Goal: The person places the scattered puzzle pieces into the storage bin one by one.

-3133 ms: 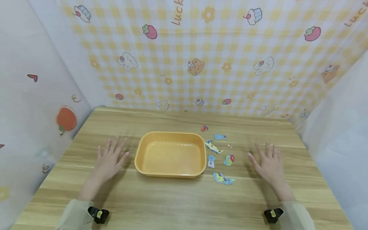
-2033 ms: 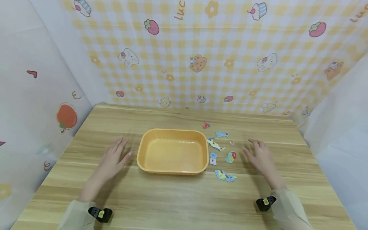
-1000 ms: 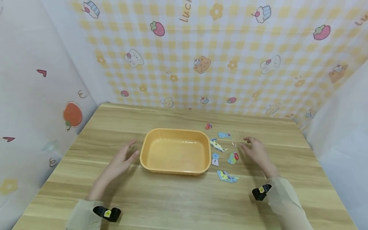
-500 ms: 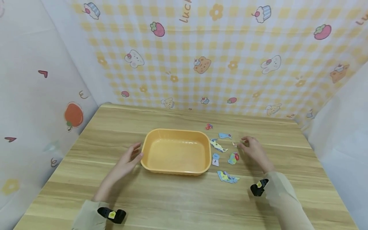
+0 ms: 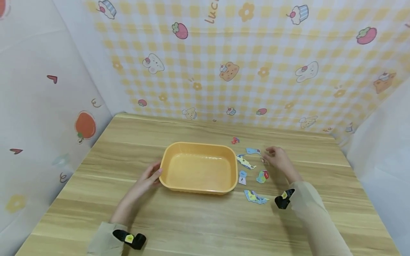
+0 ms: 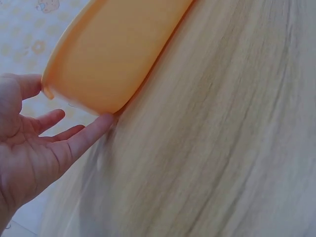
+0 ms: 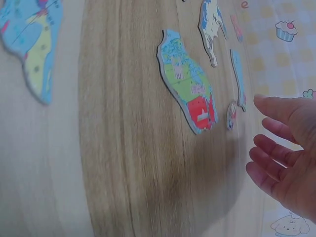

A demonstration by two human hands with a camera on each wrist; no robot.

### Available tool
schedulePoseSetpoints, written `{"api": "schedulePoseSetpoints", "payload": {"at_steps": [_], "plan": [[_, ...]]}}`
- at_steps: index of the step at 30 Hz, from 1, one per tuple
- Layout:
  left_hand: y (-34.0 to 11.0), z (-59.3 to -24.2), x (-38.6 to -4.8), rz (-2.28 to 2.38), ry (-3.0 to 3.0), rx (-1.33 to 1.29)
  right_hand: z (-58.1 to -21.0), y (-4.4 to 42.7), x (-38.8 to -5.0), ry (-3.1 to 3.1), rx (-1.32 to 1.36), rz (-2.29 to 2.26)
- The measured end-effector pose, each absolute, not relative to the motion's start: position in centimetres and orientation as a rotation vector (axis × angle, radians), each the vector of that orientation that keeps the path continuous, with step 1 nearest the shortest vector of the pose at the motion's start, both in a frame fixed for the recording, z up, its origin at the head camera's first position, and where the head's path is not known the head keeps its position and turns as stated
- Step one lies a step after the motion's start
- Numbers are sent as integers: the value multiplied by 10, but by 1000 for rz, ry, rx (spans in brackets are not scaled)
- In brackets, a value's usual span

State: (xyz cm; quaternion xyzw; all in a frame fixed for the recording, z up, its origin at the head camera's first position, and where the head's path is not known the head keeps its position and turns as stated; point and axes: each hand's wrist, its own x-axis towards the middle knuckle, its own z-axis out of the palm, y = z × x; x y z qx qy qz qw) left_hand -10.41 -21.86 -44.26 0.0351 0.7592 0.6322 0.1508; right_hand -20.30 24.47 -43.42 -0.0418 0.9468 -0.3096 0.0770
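Observation:
A yellow-orange plastic tray (image 5: 198,174) stands on the table. At its left side my left hand (image 5: 148,179) touches it; in the left wrist view the thumb (image 6: 30,86) meets the rim and a fairly straight finger (image 6: 96,129) reaches the lower edge. Right of the tray lie several flat, map-printed puzzle pieces. Just over a small piece (image 7: 231,116) hovers my right hand (image 5: 278,160), fingers loosely bent and holding nothing. Nearby are a green, blue and red piece (image 7: 186,81), a narrow blue piece (image 7: 238,76) and a pale yellow piece (image 5: 246,162).
More pieces lie around: a small red one (image 5: 235,140) at the back, a blue-and-white one (image 5: 242,177) beside the tray and a long one (image 5: 256,197) in front. A checked cloth wall (image 5: 205,71) rises behind the wooden table (image 5: 205,224), with white sides (image 5: 32,142).
My left hand has moved right from the table to the tray's side. My right hand has moved left to above the small piece, its fingers less spread. The view has shifted slightly.

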Motion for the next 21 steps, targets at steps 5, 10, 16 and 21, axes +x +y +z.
{"api": "schedulePoseSetpoints", "payload": {"at_steps": [5, 10, 16, 21], "plan": [[-218, -441, -103, 1844, 2144, 50, -435, 241, -209, 2806, -110, -975], [-218, -441, -101, 1857, 2104, -3, -442, 245, -217, 2787, -169, -1031], [-219, -443, -101, 1877, 2040, -58, -433, 235, -220, 2756, -114, -1005], [-219, -443, -100, 1891, 2009, -32, -431, 228, -223, 2737, -97, -985]]}}
